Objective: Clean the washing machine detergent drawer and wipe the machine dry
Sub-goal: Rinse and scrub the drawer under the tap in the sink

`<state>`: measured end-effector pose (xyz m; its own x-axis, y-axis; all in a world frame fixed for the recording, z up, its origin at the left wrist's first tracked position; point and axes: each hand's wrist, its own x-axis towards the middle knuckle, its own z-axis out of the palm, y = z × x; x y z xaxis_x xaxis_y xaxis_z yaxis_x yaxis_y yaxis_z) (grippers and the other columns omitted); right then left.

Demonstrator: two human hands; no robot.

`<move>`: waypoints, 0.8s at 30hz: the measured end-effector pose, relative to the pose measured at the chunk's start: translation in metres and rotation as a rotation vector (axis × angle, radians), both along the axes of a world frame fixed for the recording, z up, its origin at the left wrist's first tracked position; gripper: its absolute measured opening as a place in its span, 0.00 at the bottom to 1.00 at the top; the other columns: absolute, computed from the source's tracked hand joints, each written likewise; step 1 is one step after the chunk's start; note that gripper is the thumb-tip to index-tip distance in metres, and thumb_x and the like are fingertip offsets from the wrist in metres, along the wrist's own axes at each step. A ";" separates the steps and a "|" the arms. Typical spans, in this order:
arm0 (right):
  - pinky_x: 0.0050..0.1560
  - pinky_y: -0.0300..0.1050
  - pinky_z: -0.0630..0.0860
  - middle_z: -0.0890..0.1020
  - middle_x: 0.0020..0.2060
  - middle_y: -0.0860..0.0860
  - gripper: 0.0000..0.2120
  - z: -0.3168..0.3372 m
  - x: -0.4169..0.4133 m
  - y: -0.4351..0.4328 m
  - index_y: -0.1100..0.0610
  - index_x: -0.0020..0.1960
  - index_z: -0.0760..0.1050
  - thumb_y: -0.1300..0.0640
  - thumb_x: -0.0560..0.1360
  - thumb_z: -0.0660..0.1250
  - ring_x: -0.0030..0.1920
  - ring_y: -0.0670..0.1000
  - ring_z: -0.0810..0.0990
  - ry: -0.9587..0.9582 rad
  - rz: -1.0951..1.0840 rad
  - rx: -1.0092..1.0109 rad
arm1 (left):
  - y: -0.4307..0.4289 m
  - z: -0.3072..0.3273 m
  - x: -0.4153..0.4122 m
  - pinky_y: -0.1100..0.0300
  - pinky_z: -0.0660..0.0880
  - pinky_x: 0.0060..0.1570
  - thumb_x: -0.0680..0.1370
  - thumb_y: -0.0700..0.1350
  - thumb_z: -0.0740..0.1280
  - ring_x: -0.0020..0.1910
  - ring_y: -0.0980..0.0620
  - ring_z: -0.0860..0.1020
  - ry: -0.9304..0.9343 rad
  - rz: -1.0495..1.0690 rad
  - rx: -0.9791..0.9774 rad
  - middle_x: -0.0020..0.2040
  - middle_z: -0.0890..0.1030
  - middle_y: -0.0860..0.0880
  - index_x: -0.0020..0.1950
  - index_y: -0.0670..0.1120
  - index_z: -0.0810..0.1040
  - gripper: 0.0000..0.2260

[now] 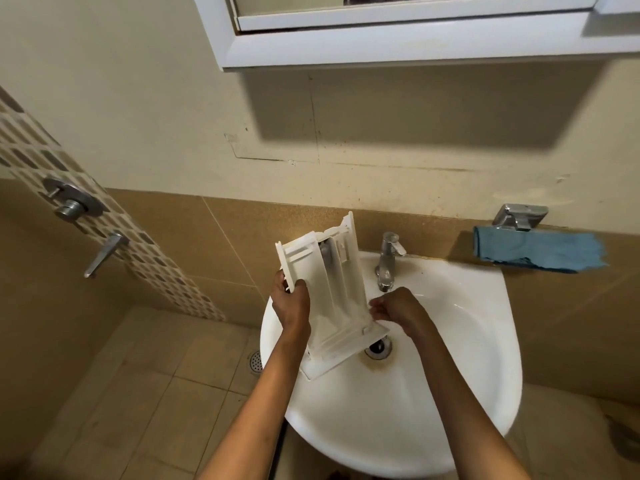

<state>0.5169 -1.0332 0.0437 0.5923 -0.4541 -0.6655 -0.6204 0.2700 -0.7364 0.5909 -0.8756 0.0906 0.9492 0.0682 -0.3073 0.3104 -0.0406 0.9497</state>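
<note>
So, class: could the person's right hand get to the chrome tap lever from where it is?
Probably yes. The right hand sits just below the chrome tap, with nothing between them; the white plastic drawer stands to its left.

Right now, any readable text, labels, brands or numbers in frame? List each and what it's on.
None readable.
Drawer: white plastic, no lettering that shows.
Tap: bare metal, no brand mark to make out.
Cloth: plain blue, no tag in sight.
Cabinet: white frame, no print.
Shower valve: no legible mark.
</note>
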 end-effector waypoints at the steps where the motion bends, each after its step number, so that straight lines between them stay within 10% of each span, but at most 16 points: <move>1: 0.42 0.44 0.76 0.80 0.48 0.62 0.11 -0.004 0.000 -0.002 0.69 0.56 0.75 0.67 0.74 0.64 0.49 0.58 0.81 0.073 0.051 -0.163 | 0.000 0.001 -0.001 0.57 0.72 0.44 0.74 0.35 0.59 0.44 0.47 0.77 0.004 -0.002 0.000 0.48 0.79 0.46 0.60 0.46 0.75 0.16; 5: 0.43 0.44 0.72 0.80 0.55 0.64 0.12 -0.019 -0.002 -0.010 0.69 0.56 0.78 0.67 0.73 0.66 0.53 0.59 0.79 0.053 -0.036 -0.310 | 0.000 0.002 -0.002 0.56 0.74 0.45 0.73 0.35 0.59 0.45 0.47 0.77 0.009 -0.032 -0.007 0.46 0.80 0.47 0.59 0.46 0.75 0.17; 12: 0.68 0.55 0.64 0.69 0.65 0.67 0.15 -0.022 0.003 -0.009 0.72 0.57 0.69 0.70 0.81 0.45 0.69 0.62 0.66 -0.291 -0.718 0.737 | 0.009 0.007 -0.004 0.61 0.71 0.37 0.75 0.33 0.60 0.40 0.50 0.74 0.115 -0.002 -0.035 0.43 0.77 0.47 0.59 0.39 0.74 0.13; 17: 0.33 0.42 0.72 0.71 0.38 0.59 0.16 -0.027 0.015 -0.010 0.66 0.47 0.69 0.68 0.79 0.43 0.37 0.53 0.71 -0.238 -0.830 0.795 | 0.014 0.013 -0.010 0.62 0.70 0.35 0.76 0.32 0.60 0.36 0.55 0.71 0.076 -0.076 0.005 0.37 0.73 0.51 0.54 0.41 0.71 0.10; 24: 0.33 0.37 0.61 0.71 0.26 0.54 0.18 -0.021 0.002 -0.007 0.58 0.36 0.65 0.69 0.77 0.43 0.31 0.48 0.65 -0.293 -0.738 0.888 | 0.014 0.013 -0.011 0.57 0.70 0.41 0.77 0.34 0.60 0.37 0.54 0.72 0.095 -0.127 0.006 0.39 0.73 0.50 0.54 0.44 0.69 0.09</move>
